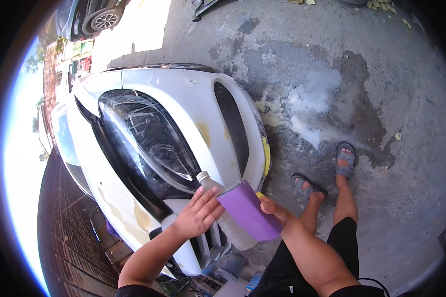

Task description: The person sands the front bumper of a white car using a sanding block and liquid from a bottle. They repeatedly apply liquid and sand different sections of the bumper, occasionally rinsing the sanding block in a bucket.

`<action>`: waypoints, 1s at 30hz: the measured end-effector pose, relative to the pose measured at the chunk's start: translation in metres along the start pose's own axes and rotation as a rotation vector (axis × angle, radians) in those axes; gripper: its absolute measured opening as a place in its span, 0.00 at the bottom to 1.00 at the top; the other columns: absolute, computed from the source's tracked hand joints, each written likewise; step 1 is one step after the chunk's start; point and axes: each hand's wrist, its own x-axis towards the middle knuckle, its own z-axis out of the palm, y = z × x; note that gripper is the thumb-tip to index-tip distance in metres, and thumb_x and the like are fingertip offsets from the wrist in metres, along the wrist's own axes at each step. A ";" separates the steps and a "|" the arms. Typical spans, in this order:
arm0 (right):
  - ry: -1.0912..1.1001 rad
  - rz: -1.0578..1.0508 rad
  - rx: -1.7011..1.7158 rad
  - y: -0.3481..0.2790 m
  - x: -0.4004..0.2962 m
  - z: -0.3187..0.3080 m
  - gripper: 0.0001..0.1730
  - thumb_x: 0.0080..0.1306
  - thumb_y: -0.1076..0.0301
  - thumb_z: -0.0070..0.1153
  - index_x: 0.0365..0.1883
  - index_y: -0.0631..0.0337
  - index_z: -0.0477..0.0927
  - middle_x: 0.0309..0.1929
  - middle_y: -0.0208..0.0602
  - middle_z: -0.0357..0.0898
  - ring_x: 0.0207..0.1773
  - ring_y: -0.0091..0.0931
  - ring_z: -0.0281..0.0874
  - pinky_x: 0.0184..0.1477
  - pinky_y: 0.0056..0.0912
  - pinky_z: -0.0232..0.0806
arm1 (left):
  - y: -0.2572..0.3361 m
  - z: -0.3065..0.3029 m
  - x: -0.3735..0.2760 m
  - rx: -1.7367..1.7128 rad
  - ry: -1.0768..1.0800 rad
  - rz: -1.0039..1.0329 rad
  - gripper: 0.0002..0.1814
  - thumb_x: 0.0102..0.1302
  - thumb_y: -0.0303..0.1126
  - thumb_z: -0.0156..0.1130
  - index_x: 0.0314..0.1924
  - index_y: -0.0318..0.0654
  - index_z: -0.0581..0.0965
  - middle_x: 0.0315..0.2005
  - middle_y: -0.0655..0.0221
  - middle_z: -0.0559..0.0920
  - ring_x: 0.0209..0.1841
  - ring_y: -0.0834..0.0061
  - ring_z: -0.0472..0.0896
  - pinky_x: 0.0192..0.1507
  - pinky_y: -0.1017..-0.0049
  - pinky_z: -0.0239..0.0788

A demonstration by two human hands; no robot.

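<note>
A translucent plastic bottle (235, 232) with a pale cap is tilted in front of me, above the car's front end. My left hand (200, 214) holds it near the shoulder, its fingers laid across and its thumb hidden. My right hand (277, 211) grips a curved purple sheet (248, 209), which looks like sandpaper, in front of the bottle. A small yellow piece (259, 195) shows by the right thumb. Behind the bottle is the white car's bumper (204, 122), with yellowish-brown patches. Its headlight (145, 130) has whitish smears.
Yellow tape (266, 156) runs along the bumper's lower edge. Sandalled feet (345, 157) stand on wet, stained concrete (356, 92) to the right. A bucket (230, 265) is low near the grille. Another car's wheel (106, 20) is at upper left.
</note>
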 end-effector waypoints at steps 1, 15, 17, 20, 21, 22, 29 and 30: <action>0.008 -0.024 -0.033 -0.001 0.003 -0.002 0.50 0.62 0.48 0.70 0.72 0.65 0.60 0.56 0.35 0.77 0.55 0.18 0.78 0.54 0.21 0.72 | -0.001 0.006 -0.002 -0.020 0.006 -0.058 0.22 0.62 0.27 0.60 0.58 0.37 0.77 0.60 0.55 0.77 0.69 0.51 0.71 0.74 0.48 0.54; 0.137 -0.030 -0.143 -0.033 0.008 -0.006 0.59 0.60 0.60 0.72 0.78 0.63 0.45 0.62 0.44 0.73 0.60 0.26 0.75 0.65 0.31 0.66 | -0.151 0.033 0.128 0.569 -0.302 -0.655 0.44 0.73 0.58 0.46 0.77 0.32 0.55 0.79 0.56 0.52 0.82 0.61 0.42 0.81 0.57 0.28; 0.146 -0.021 -0.168 -0.037 0.005 -0.001 0.59 0.60 0.59 0.73 0.78 0.63 0.45 0.62 0.45 0.72 0.61 0.26 0.74 0.65 0.31 0.65 | -0.165 0.038 0.138 0.571 -0.239 -0.684 0.44 0.73 0.58 0.45 0.77 0.31 0.56 0.78 0.55 0.52 0.82 0.60 0.43 0.81 0.57 0.26; 0.178 0.001 -0.209 -0.041 0.001 0.004 0.63 0.56 0.55 0.75 0.79 0.64 0.45 0.63 0.46 0.72 0.62 0.28 0.74 0.66 0.32 0.65 | -0.157 0.045 0.142 0.591 -0.285 -0.662 0.44 0.73 0.57 0.45 0.76 0.30 0.56 0.78 0.54 0.53 0.82 0.58 0.43 0.81 0.57 0.27; 0.199 0.015 -0.216 -0.043 0.000 0.007 0.67 0.52 0.51 0.76 0.78 0.66 0.45 0.64 0.47 0.72 0.64 0.29 0.74 0.67 0.32 0.65 | -0.149 0.047 0.138 0.582 -0.302 -0.619 0.43 0.74 0.57 0.44 0.77 0.31 0.55 0.78 0.54 0.53 0.82 0.58 0.43 0.81 0.57 0.28; 0.217 0.035 -0.222 -0.043 0.000 0.010 0.71 0.49 0.48 0.78 0.78 0.67 0.44 0.65 0.47 0.71 0.65 0.31 0.74 0.67 0.32 0.65 | -0.140 0.054 0.129 0.574 -0.334 -0.564 0.45 0.73 0.58 0.46 0.77 0.30 0.55 0.78 0.54 0.52 0.82 0.58 0.43 0.81 0.57 0.29; 0.190 0.031 -0.164 -0.028 -0.012 -0.001 0.63 0.56 0.57 0.75 0.79 0.64 0.45 0.65 0.46 0.71 0.64 0.29 0.73 0.68 0.32 0.64 | -0.083 0.094 0.072 0.541 -0.507 -0.424 0.47 0.71 0.62 0.47 0.78 0.34 0.54 0.80 0.58 0.48 0.82 0.61 0.40 0.81 0.59 0.29; 0.175 0.019 -0.168 -0.027 -0.011 -0.002 0.61 0.59 0.58 0.73 0.79 0.64 0.44 0.63 0.46 0.72 0.63 0.27 0.73 0.67 0.32 0.64 | -0.086 0.092 0.070 0.527 -0.488 -0.391 0.47 0.71 0.62 0.47 0.78 0.34 0.54 0.80 0.58 0.48 0.82 0.61 0.40 0.81 0.59 0.29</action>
